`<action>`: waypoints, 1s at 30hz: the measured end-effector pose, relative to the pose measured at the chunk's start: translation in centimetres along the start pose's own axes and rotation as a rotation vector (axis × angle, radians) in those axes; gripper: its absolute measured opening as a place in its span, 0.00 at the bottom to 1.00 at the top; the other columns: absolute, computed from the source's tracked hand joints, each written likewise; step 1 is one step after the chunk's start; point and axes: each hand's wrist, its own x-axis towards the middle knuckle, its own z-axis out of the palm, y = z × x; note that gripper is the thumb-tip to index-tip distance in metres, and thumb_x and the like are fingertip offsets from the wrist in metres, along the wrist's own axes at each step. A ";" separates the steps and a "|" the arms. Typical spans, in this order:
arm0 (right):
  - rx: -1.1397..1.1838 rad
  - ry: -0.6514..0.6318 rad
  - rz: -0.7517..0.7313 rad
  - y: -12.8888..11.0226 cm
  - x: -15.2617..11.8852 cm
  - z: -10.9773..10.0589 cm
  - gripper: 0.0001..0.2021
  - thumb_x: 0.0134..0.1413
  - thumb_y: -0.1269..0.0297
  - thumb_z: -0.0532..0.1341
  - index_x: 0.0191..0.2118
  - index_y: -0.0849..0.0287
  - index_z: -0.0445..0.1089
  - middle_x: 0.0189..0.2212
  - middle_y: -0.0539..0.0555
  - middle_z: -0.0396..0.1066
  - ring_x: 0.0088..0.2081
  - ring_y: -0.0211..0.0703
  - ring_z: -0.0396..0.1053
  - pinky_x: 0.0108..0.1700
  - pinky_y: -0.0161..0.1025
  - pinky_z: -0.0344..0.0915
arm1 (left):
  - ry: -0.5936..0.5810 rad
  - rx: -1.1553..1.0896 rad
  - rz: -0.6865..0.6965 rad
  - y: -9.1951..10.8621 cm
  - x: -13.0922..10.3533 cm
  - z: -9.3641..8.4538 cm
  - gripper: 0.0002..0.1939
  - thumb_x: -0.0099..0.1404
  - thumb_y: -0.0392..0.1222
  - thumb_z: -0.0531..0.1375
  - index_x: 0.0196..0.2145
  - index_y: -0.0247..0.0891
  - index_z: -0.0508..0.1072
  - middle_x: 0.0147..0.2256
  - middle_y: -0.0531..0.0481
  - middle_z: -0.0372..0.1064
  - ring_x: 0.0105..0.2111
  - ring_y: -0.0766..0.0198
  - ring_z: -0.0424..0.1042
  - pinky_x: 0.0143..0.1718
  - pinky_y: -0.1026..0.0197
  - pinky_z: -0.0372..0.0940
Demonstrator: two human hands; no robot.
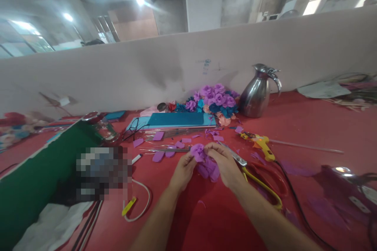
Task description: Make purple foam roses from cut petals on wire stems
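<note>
Between my two hands is a small purple paper flower (198,151) with ruffled petals. My left hand (186,168) pinches it from the left side. On the right edge of the same flower, the fingers of my right hand (221,160) are pressed together. Loose purple paper petals (211,169) lie on the red table just below the flower. Beside my right hand rest large scissors (240,159) with red and yellow handles, partly hidden by my forearm. More cut purple petals (159,156) are scattered beyond my left hand.
A yellow glue gun (265,147) with a cord lies to the right. Finished paper flowers (216,98) are heaped near the wall beside a steel jug (255,94). Blue paper sheets (176,119), a glass jar (106,129) and a green panel (44,164) stand further left.
</note>
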 end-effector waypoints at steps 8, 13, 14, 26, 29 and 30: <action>0.015 0.052 0.001 0.2 0.1 0.0 0.10 0.36 0.57 0.66 0.19 0.56 0.69 0.18 0.48 0.65 0.23 0.37 0.61 0.27 0.34 0.59 | 0.016 -0.008 0.001 -0.7 0.1 -0.4 0.18 0.56 0.52 0.63 0.38 0.36 0.78 0.34 0.46 0.76 0.40 0.57 0.72 0.44 0.57 0.65; -0.004 0.021 -0.056 0.1 0.0 -0.1 0.10 0.41 0.57 0.64 0.20 0.56 0.68 0.18 0.47 0.63 0.23 0.37 0.60 0.26 0.34 0.58 | 0.018 -0.036 0.004 -0.7 0.1 -0.3 0.16 0.57 0.51 0.64 0.36 0.36 0.78 0.33 0.46 0.75 0.38 0.58 0.72 0.42 0.60 0.65; -0.009 0.021 -0.079 0.0 0.0 -0.2 0.09 0.43 0.57 0.64 0.22 0.55 0.69 0.19 0.47 0.64 0.24 0.37 0.60 0.27 0.34 0.58 | 0.011 -0.035 0.005 -0.6 0.1 -0.3 0.15 0.57 0.51 0.64 0.36 0.36 0.78 0.33 0.46 0.75 0.38 0.59 0.72 0.41 0.61 0.65; 0.042 -0.014 -0.058 0.0 0.0 -0.3 0.09 0.41 0.59 0.66 0.22 0.57 0.68 0.20 0.46 0.62 0.25 0.36 0.59 0.29 0.34 0.57 | -0.074 0.006 -0.011 -0.5 -0.1 -0.3 0.14 0.57 0.49 0.64 0.34 0.36 0.78 0.31 0.46 0.75 0.36 0.58 0.72 0.40 0.59 0.65; 0.160 -0.034 0.043 -0.3 -0.2 0.1 0.11 0.37 0.58 0.68 0.20 0.58 0.68 0.20 0.46 0.62 0.24 0.35 0.58 0.28 0.33 0.57 | -0.079 0.012 -0.007 -0.3 -0.2 -0.4 0.14 0.57 0.50 0.64 0.33 0.35 0.78 0.32 0.46 0.75 0.38 0.58 0.71 0.42 0.59 0.64; 0.179 -0.044 0.056 -0.4 -0.2 0.2 0.11 0.36 0.59 0.69 0.20 0.58 0.68 0.20 0.46 0.62 0.24 0.35 0.58 0.28 0.33 0.57 | -0.082 0.018 -0.012 -0.3 -0.2 -0.4 0.14 0.57 0.50 0.64 0.33 0.35 0.78 0.32 0.46 0.75 0.38 0.58 0.71 0.42 0.59 0.64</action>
